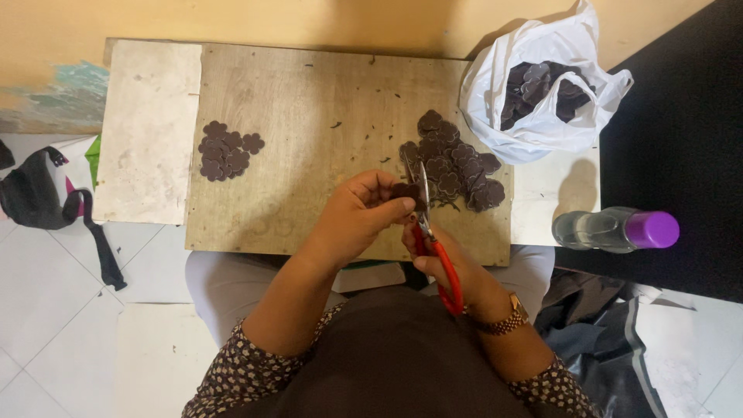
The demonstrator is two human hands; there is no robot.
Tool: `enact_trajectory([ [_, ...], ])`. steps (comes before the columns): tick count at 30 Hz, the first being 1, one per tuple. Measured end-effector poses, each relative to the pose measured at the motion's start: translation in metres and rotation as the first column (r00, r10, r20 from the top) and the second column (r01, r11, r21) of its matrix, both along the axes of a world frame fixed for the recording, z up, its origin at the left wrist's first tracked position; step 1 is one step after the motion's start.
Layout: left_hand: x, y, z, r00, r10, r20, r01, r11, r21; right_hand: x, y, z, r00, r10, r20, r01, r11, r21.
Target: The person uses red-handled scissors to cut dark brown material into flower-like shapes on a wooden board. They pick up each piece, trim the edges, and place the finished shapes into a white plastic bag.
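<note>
White plastic bag [534, 116], surface's far right corner: dark flower-shaped cutouts [542, 89] inside. Left hand [360, 217] grip closed on one cutout piece [404, 191]; right hand [445, 259] grip closed on red-handled scissors [433, 240]. Clear bottle [611, 230], purple cap, right edge.

A person seen from above, head out of frame. The torso is covered by a plain dark brown cloth, smooth and unpatterned, filling the lower middle of the view. Under it, sleeves [232, 371] of dark fabric with a small pale floral print show on both arms; they end just past the elbow, leaving the forearms bare. The right wrist carries a watch [505, 320] with a gold-coloured metal link band. Light grey trousers [224, 282] cover the lap. Both hands, the left hand [357, 217] and right hand [441, 259], are bare, without gloves or rings visible.
</note>
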State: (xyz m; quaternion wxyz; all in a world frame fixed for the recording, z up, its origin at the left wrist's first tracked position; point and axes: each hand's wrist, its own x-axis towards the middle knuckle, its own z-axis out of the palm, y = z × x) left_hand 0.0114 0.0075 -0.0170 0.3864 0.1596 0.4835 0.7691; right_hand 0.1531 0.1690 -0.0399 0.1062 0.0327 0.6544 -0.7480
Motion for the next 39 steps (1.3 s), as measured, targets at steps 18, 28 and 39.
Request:
enact_trajectory([
  [18,0.001,0.002,-0.004,0.998,0.032,-0.054,-0.034,0.998,-0.052,-0.002,-0.001,0.001,0.998,-0.023,-0.060,0.027,0.997,0.071],
  [28,0.004,0.006,-0.008,0.997,0.069,-0.026,-0.070,0.997,-0.024,-0.001,-0.005,-0.006,0.996,-0.092,0.005,0.092,0.994,0.052],
  [39,0.010,0.003,-0.002,0.990,0.134,-0.042,-0.132,0.991,0.035,-0.001,-0.005,0.006,0.999,0.002,0.037,0.001,0.996,-0.089],
])
